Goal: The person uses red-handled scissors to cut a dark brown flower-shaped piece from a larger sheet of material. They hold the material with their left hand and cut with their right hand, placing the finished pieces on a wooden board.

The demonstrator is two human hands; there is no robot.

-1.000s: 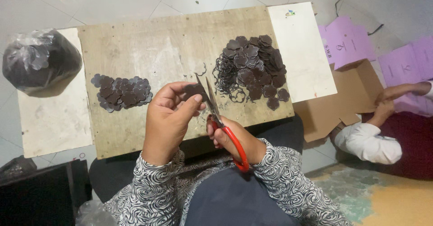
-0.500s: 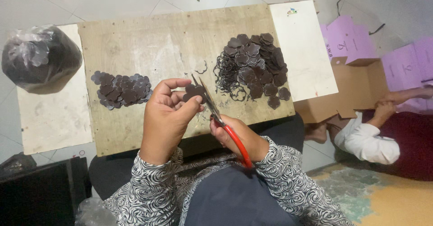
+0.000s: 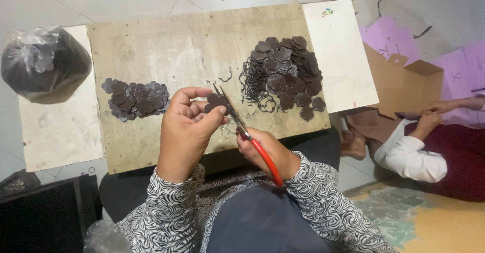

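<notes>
The left hand (image 3: 188, 126) pinches a dark flower piece (image 3: 216, 101) at its fingertips, and the right hand (image 3: 265, 154) grips red-handled scissors (image 3: 247, 134) (blades at the piece's edge). Little has changed since half a second ago. The piece sits above the board (image 3: 166, 46), between the two piles.

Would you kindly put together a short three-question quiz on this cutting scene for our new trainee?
1. True or false: the right hand holds red-handled scissors.
2. What does the left hand pinch in its fingers?
3. Which pile on the wooden board lies among thin offcut strips: A) the left pile, B) the right pile?

Key: 1 true. 2 a dark flower-shaped piece. 3 B.
</notes>
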